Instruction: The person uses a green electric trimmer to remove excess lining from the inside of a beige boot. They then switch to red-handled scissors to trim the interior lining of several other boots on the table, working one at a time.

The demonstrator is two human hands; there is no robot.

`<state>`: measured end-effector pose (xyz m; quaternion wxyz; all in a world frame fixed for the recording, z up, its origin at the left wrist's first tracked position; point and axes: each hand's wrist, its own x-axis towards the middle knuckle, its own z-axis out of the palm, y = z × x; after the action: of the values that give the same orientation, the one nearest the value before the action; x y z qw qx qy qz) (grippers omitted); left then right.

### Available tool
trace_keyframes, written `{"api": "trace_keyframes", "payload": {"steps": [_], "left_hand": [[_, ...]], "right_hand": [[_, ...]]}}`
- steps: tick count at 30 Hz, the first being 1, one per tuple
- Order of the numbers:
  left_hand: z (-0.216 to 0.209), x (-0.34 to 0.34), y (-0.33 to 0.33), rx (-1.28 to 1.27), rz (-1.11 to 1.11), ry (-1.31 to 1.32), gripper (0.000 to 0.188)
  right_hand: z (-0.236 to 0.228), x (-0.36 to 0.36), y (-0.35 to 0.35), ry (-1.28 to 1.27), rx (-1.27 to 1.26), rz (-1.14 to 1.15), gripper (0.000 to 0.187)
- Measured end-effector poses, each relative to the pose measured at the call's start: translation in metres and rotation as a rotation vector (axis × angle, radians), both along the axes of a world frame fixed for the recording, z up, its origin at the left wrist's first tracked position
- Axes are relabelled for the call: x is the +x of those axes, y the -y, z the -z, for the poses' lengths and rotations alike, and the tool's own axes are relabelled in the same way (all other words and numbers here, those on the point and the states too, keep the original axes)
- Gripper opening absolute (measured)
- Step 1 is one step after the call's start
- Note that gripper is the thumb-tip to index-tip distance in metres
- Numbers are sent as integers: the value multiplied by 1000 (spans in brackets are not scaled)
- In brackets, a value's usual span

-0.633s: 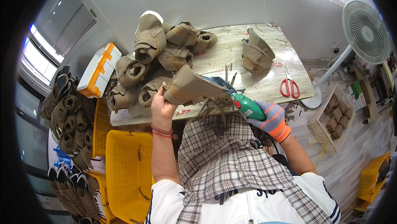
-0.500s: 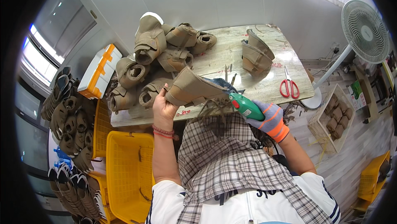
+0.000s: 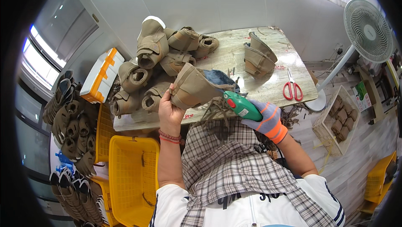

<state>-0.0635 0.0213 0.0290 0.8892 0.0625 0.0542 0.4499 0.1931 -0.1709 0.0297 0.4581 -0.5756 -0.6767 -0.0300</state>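
My bare left hand point(image 3: 171, 113) grips a brown shoe upper point(image 3: 193, 88) by its left end, held up over the near table edge. Dark blue fluffy lining point(image 3: 218, 78) shows at the upper's open right side. In a grey and orange glove, my right hand point(image 3: 264, 120) is wrapped round a green handheld electric cutter point(image 3: 242, 106) with a red button. The cutter's front end is at the lower right edge of the upper; whether it touches is too small to tell. Dark trimmed strips point(image 3: 217, 108) hang below, over my checked apron.
Several brown uppers point(image 3: 150, 51) are piled on the table's left. Another upper point(image 3: 258, 55) and red-handled scissors point(image 3: 292, 90) lie on the right. A yellow crate point(image 3: 133, 143) stands at the left, a cream crate point(image 3: 335, 120) and fan point(image 3: 368, 30) at the right.
The upper has been turned so that more of its blue lining shows. My gloved right hand and the cutter have shifted slightly left and down.
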Motion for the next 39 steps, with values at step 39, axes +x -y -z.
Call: {"api": "trace_keyframes", "payload": {"steps": [39], "left_hand": [[111,303,-54,-150,355,-749,88]], "right_hand": [[72,69,23,-735,-114,405,44]]}}
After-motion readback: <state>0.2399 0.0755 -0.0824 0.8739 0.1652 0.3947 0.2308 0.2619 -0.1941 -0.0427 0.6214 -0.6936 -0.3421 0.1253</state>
